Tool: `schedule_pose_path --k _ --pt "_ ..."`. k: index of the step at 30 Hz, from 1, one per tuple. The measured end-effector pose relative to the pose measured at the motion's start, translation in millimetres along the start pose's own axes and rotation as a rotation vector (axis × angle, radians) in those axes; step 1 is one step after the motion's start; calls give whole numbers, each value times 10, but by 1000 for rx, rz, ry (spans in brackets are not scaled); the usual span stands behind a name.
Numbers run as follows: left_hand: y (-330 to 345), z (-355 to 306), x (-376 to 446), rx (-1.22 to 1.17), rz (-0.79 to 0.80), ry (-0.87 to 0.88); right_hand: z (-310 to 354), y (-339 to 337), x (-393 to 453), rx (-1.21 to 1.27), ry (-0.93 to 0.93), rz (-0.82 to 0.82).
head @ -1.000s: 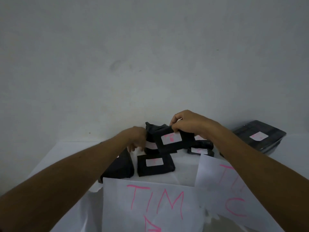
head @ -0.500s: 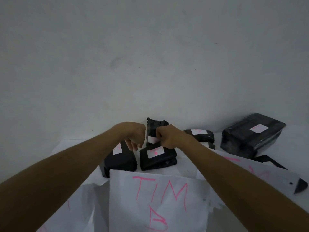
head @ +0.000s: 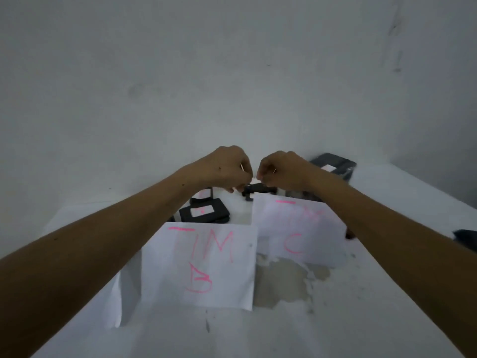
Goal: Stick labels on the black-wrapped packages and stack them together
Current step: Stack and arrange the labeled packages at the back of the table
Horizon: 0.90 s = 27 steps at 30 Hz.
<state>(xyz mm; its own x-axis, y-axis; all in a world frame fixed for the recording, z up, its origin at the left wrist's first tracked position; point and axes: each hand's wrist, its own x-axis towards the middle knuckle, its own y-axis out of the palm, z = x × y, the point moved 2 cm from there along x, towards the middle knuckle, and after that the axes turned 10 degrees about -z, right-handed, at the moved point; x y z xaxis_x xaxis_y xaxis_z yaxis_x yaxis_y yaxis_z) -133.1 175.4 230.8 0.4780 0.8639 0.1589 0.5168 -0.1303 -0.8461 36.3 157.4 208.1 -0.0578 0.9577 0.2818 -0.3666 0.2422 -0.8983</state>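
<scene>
My left hand and my right hand are raised above the far side of the table, knuckles almost touching. Both have curled fingers and pinch a small pale label between their fingertips. Below them lies a black-wrapped package, partly hidden. Left of it, a flat black package with a white label lies on the table, with another labelled package behind it. A larger black package with a label sits at the back right, behind my right wrist.
A white sheet marked "TIM B" in pink lies in the middle of the white table. A sheet marked "TIM C" lies to its right. A dark object shows at the right edge. A bare wall stands close behind.
Both hands left the packages and rose together in front of the wall. The view shifted right, so the packages now sit lower and to the left.
</scene>
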Motion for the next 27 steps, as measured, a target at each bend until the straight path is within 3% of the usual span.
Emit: schedule_pose_path --k 5,12,15,18,22,27 --pt "439 -787 -305 -271 -39 118 -414 -518 -848 162 135 -214" --pt "1700 -1493 -633 -622 78 122 -1310 -765 -2018 407 395 -505" --pt "2327 -1652 -706 -621 146 120 -1692 -736 -2461 247 513 -691" --pt "2902 -1673 -776 -469 86 172 -2037 -583 -2836 61 655 -829" --pt "3362 -1522 -955 -353 -32 296 -2350 -333 -3127 -207 924 -730" --pt "3514 -1504 -1059 -290 -142 431 -2546 -275 -3175 -404 929 -735"
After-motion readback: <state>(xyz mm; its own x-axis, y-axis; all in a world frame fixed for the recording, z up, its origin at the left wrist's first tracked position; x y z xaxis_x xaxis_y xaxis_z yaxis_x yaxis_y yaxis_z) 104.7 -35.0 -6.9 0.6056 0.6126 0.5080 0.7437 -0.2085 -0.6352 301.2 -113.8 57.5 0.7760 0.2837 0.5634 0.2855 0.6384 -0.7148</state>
